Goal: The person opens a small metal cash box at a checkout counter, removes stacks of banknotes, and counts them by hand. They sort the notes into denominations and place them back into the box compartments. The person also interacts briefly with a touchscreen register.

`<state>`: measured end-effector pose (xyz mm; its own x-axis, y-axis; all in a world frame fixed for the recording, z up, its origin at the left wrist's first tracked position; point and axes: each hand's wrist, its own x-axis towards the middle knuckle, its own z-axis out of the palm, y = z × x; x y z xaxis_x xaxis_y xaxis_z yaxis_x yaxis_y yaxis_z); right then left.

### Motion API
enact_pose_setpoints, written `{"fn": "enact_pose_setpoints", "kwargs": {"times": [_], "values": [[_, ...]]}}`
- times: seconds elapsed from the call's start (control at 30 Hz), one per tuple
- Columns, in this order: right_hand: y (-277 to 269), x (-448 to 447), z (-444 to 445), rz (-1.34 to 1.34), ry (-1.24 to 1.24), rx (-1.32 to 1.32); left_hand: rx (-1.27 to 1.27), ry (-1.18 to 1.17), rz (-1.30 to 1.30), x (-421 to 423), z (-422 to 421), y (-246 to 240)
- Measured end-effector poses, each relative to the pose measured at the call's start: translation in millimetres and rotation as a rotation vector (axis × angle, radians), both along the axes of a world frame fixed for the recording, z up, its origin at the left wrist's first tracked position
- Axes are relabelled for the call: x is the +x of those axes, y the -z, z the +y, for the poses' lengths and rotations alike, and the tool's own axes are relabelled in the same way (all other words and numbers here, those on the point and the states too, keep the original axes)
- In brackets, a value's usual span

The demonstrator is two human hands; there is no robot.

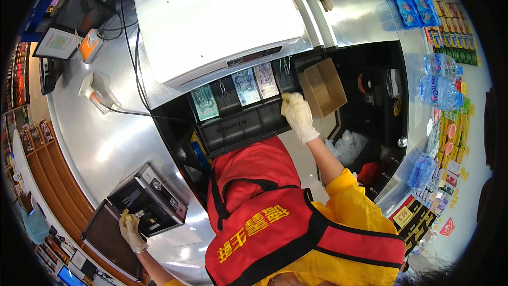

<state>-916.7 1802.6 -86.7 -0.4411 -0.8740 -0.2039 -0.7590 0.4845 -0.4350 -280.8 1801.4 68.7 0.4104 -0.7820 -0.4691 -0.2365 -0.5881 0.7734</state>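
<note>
My right hand point(299, 118), in a pale glove, is curled at the right end of an open black cash drawer point(242, 127). Whether its fingers grip anything is hidden. Green point(205, 105), blue point(247, 87) and pinkish point(266, 81) banknotes lie under clips in the drawer's compartments. On the metal counter at left stands an open black case point(149, 198) with silvery edges and a lock. My gloved left hand point(133, 232) reaches between the case's body and its raised lid point(113, 238). Its fingertips are by small objects inside, and a grip on them cannot be made out.
A white flat-topped machine point(218, 20) sits above the drawer, with cables at its left. An open cardboard box point(323, 87) borders my right hand. A handheld scanner point(97, 95) and an orange-white device point(90, 45) are on the metal counter point(87, 139). Bottled-water packs point(440, 91) line the right.
</note>
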Motion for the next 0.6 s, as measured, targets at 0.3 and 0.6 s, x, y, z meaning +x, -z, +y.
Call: {"fn": "enact_pose_setpoints", "kwargs": {"times": [0.3,0.6], "values": [[103.6,-13.8,-69.2,-1.158,0.453,-0.445,0.011,0.036,0.016,5.9,2.1,1.3],[-17.7,-61.9,-85.2,-0.963,0.397,-0.169,-0.01,0.044,-0.003,5.1,1.5,2.9]]}}
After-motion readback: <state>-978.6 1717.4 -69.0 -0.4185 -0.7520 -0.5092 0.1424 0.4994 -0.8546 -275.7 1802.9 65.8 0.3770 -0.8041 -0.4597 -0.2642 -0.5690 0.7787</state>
